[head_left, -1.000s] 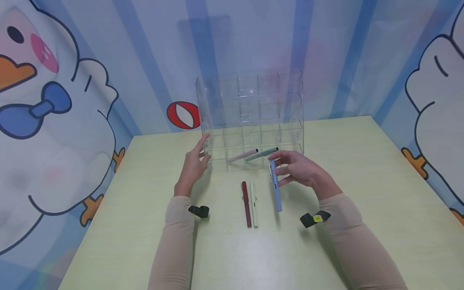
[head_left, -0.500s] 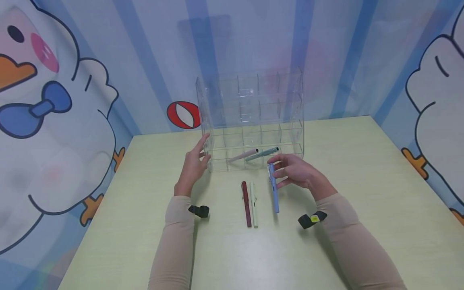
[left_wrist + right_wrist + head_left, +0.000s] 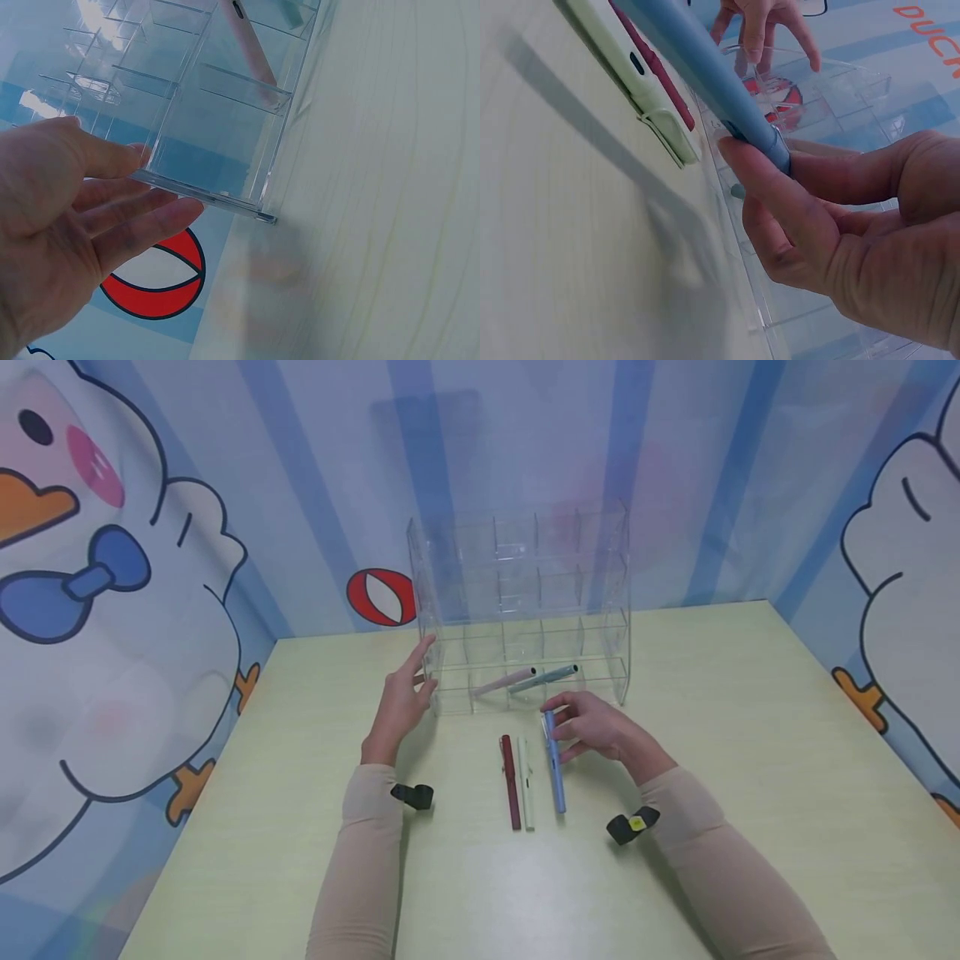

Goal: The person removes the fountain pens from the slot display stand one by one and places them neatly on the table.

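Observation:
My right hand [image 3: 600,727] pinches the cap end of a blue pen [image 3: 556,777] between thumb and fingers. The pen slants down toward me over the table, beside a pale green pen [image 3: 527,793] and a dark red pen [image 3: 512,789] lying side by side. My left hand [image 3: 397,710] grips the left side panel of a clear acrylic organizer [image 3: 217,196], thumb on one face and fingers on the other. In its bottom row lean a pale pink pen [image 3: 498,682] and a teal pen [image 3: 546,678], cap ends tilted up to the right.
The organizer's tiers of divided compartments rise at the back of the light wooden table [image 3: 712,693]. Behind it hangs a blue striped backdrop [image 3: 517,435] with cartoon ducks at both sides. A black wrist camera [image 3: 633,825] sits on my right sleeve, another on the left.
My right hand has moved left and toward me with the blue pen, bringing it closer to the pale green pen. My left hand stays on the organizer's side.

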Demonstrator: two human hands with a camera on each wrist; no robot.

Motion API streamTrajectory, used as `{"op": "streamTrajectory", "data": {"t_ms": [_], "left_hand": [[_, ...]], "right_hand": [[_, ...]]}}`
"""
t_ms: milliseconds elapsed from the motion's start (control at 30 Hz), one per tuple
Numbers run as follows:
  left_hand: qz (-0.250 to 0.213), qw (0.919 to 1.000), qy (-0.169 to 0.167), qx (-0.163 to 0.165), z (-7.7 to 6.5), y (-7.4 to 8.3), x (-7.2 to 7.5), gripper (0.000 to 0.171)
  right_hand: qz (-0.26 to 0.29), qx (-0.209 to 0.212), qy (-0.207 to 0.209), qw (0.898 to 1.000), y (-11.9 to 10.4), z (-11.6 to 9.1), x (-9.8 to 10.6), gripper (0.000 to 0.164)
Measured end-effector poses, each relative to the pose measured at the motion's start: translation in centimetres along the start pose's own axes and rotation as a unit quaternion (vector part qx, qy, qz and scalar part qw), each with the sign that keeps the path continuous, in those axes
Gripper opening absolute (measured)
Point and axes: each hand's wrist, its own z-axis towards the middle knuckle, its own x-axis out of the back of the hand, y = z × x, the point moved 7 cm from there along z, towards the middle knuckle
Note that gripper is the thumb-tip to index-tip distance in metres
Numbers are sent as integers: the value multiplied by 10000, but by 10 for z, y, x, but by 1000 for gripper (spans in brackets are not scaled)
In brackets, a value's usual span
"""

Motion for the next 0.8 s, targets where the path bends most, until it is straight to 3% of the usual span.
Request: {"op": "streamTrajectory", "data": {"t_ms": [567,800], "left_hand": [[-51,10000,-21,41,0,1,1,80],[-114,9999,-1,-128,0,0,1,79]], "right_hand": [[-341,-125,108,9993,4,2,-10,48],[-549,-160,111,9983,5,3,-13,50]]}}
